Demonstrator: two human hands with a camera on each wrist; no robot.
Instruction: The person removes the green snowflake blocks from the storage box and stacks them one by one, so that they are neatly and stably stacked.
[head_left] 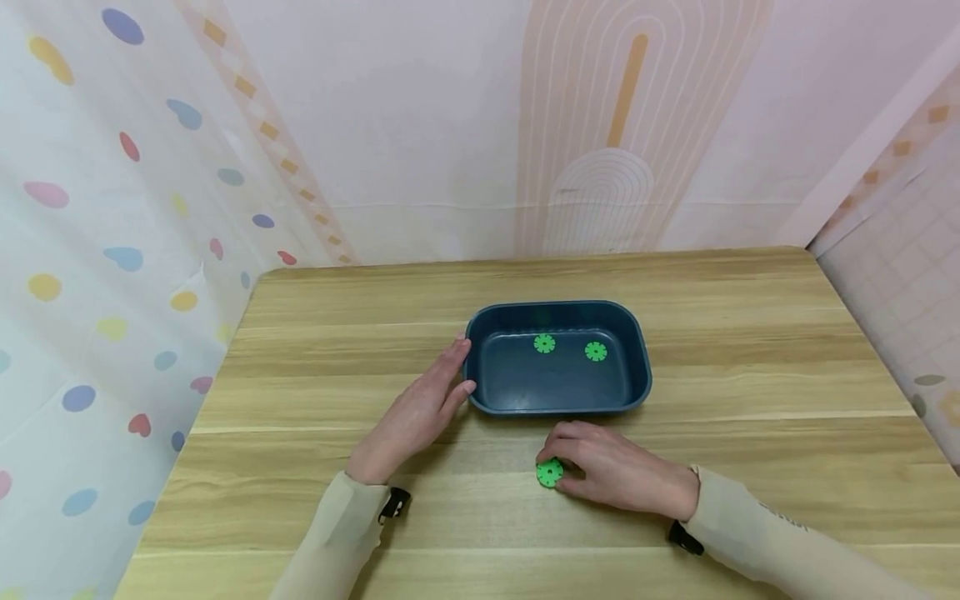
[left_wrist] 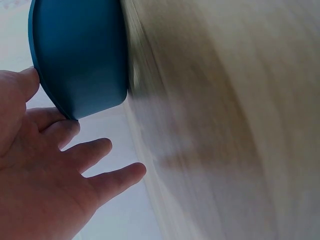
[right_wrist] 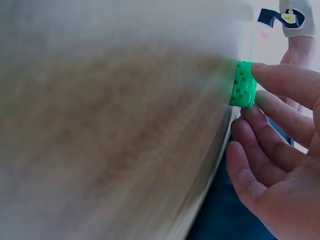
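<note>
A stack of several green notched discs (right_wrist: 244, 85) stands close over the tabletop in front of the bin. My right hand (head_left: 611, 471) pinches the stack between thumb and index finger, with the other fingers loosely bent in the right wrist view. From above, only its round top face (head_left: 550, 473) shows. The dark blue bin (head_left: 555, 412) is a rounded rectangular tub. At its left end my left hand (head_left: 420, 408) touches the rim with thumb and fingertips, fingers spread and fairly straight. Inside lie one green disc (head_left: 544, 343) and another green disc (head_left: 596, 352), set apart.
The wooden table (head_left: 750, 350) extends around the bin on all sides. A patterned curtain (head_left: 427, 125) hangs behind its back edge and along the left. Each wrist wears a dark strap, the left strap (head_left: 394, 503) and the right strap (head_left: 686, 539).
</note>
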